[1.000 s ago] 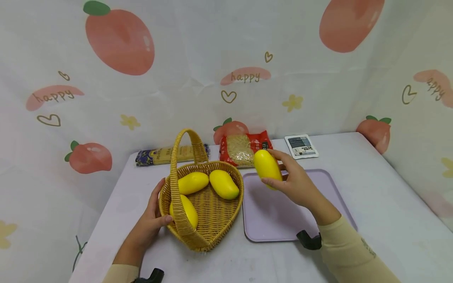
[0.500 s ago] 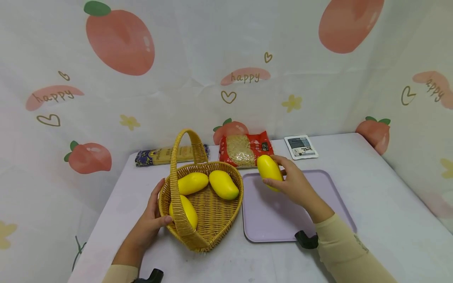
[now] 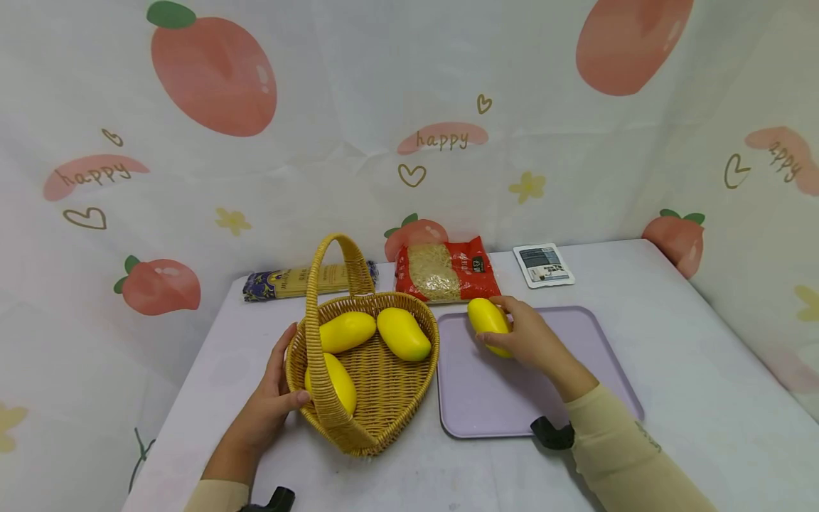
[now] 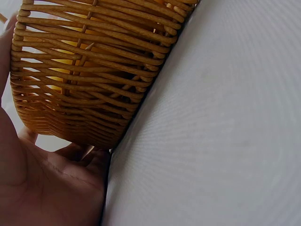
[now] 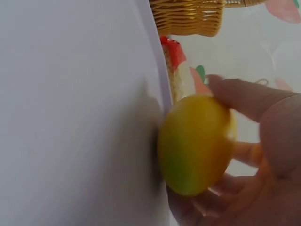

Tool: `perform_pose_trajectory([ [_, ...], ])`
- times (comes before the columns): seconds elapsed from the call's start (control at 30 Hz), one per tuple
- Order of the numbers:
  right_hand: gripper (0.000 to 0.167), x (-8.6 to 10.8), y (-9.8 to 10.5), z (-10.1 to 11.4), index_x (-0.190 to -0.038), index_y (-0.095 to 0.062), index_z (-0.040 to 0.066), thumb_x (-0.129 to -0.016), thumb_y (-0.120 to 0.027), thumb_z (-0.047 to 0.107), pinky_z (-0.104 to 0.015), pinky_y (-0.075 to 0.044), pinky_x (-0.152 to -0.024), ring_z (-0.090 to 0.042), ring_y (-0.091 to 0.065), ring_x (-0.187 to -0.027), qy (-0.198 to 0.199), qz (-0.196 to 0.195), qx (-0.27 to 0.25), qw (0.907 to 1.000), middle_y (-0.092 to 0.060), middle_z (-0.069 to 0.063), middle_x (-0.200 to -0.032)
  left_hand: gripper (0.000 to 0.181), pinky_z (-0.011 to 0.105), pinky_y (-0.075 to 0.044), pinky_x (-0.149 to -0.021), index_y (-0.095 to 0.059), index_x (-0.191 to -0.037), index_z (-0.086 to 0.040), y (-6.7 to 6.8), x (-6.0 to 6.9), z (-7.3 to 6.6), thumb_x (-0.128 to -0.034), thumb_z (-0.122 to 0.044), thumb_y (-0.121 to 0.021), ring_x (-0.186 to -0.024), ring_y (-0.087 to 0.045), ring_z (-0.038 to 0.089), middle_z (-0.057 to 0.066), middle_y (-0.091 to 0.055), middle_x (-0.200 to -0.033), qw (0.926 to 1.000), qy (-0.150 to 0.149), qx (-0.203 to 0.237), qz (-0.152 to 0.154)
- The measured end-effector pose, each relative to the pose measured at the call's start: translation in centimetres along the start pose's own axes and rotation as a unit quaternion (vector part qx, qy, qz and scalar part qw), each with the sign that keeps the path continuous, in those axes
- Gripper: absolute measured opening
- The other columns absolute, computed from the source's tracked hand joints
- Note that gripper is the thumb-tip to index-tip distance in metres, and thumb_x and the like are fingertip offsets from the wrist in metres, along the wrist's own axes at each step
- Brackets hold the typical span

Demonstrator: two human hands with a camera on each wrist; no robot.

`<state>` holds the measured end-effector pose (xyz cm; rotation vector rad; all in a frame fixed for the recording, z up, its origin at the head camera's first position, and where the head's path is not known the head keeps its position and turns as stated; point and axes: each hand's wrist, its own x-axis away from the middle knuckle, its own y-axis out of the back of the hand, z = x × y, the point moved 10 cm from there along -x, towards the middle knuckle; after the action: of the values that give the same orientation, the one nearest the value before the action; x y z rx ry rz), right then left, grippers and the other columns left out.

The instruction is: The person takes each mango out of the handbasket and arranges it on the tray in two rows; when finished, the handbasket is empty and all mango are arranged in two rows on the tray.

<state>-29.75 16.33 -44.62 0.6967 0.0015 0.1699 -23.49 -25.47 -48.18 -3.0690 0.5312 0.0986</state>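
A yellow mango (image 3: 489, 326) is gripped between the thumb and fingers of the right hand (image 3: 527, 340), low over the back left part of the lilac tray (image 3: 544, 419). In the right wrist view the same mango (image 5: 196, 143) shows a greenish end close to the tray surface; whether it touches is hard to tell. The left hand (image 3: 265, 407) holds the left side of a heart-shaped wicker basket (image 3: 390, 384), thumb on the rim. Three mangoes lie inside the basket, one of them (image 3: 403, 334) at the right. The left wrist view shows the palm (image 4: 56, 188) against the wicker wall (image 4: 89, 80).
Behind the basket lies a noodle packet (image 3: 294, 282) with blue ends. A red bag (image 3: 441, 270) sits behind the tray's left part, and a white sachet (image 3: 544, 265) lies further right. The basket's tall handle (image 3: 313, 313) arches over its left side. A patterned cloth hangs behind the table.
The right hand has moved down and slightly to the right with its mango, closer to the tray. The left hand and the basket stay in place.
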Motion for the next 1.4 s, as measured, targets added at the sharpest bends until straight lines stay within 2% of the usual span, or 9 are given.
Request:
perform_pose_trajectory([
  [0.27, 0.075, 0.28, -0.36, -0.05, -0.155, -0.051, -0.002, -0.097, -0.084, 0.032, -0.058, -0.051, -0.098, -0.040, -0.056, -0.116, -0.001, -0.005, 0.032, 0.9995, -0.057, -0.027, -0.145, 0.114, 0.032, -0.048, -0.110, -0.001, -0.176, -0.034, -0.12, 0.09, -0.08, -0.0975, -0.015, -0.081, -0.143, -0.053, 0.023, 0.020, -0.013, -0.177, 1.0000, 0.001, 0.000, 0.000],
  [0.47, 0.069, 0.70, -0.16, 0.37, -0.156, -0.051, -0.004, -0.103, -0.075, 0.032, -0.066, -0.048, -0.106, -0.045, -0.055, -0.125, -0.011, -0.001, 0.052, 0.9986, -0.055, -0.030, -0.146, 0.114, 0.032, -0.048, -0.110, -0.002, -0.176, -0.035, -0.09, 0.16, 0.03, -0.0971, -0.015, -0.081, -0.143, -0.053, 0.022, 0.019, -0.014, -0.177, 1.0000, 0.005, -0.002, -0.003],
  [0.77, 0.069, 0.78, 0.04, 0.33, -0.155, -0.051, -0.005, -0.102, -0.077, 0.030, -0.066, -0.048, -0.106, -0.046, -0.056, -0.126, -0.030, -0.006, 0.045, 0.9985, -0.056, -0.030, -0.147, 0.112, 0.033, -0.049, -0.110, -0.003, -0.176, -0.037, -0.14, 0.17, 0.14, -0.0975, -0.015, -0.081, -0.142, -0.054, 0.024, 0.021, -0.014, -0.176, 1.0000, 0.005, 0.002, 0.000],
  [0.97, 0.068, 0.50, 0.06, 0.37, -0.154, -0.052, -0.005, -0.102, -0.078, 0.031, -0.065, -0.048, -0.106, -0.045, -0.057, -0.126, -0.030, -0.011, 0.043, 0.9986, -0.056, -0.030, -0.147, 0.113, 0.031, -0.047, -0.111, -0.003, -0.176, -0.037, -0.04, 0.12, 0.05, -0.0974, -0.017, -0.082, -0.142, -0.054, 0.022, 0.019, -0.013, -0.177, 0.9999, 0.009, -0.003, -0.006],
  [1.2, 0.068, 0.37, 0.15, 0.61, -0.152, -0.052, -0.006, -0.101, -0.078, 0.031, -0.064, -0.050, -0.105, -0.046, -0.058, -0.127, -0.025, -0.017, 0.038, 0.9988, -0.058, -0.030, -0.146, 0.111, 0.035, -0.052, -0.107, -0.004, -0.175, -0.041, -0.11, 0.12, -0.16, -0.0981, -0.016, -0.080, -0.135, -0.060, 0.025, 0.021, -0.018, -0.175, 0.9999, 0.011, -0.004, -0.007],
  [1.4, 0.069, 0.42, 0.19, 0.59, -0.153, -0.052, -0.006, -0.102, -0.077, 0.033, -0.064, -0.050, -0.105, -0.046, -0.058, -0.127, -0.026, -0.018, 0.040, 0.9987, -0.057, -0.030, -0.147, 0.110, 0.034, -0.051, -0.108, -0.004, -0.175, -0.041, -0.17, 0.09, -0.19, -0.0981, -0.016, -0.080, -0.136, -0.060, 0.025, 0.020, -0.017, -0.176, 0.9999, 0.013, -0.005, -0.008],
])
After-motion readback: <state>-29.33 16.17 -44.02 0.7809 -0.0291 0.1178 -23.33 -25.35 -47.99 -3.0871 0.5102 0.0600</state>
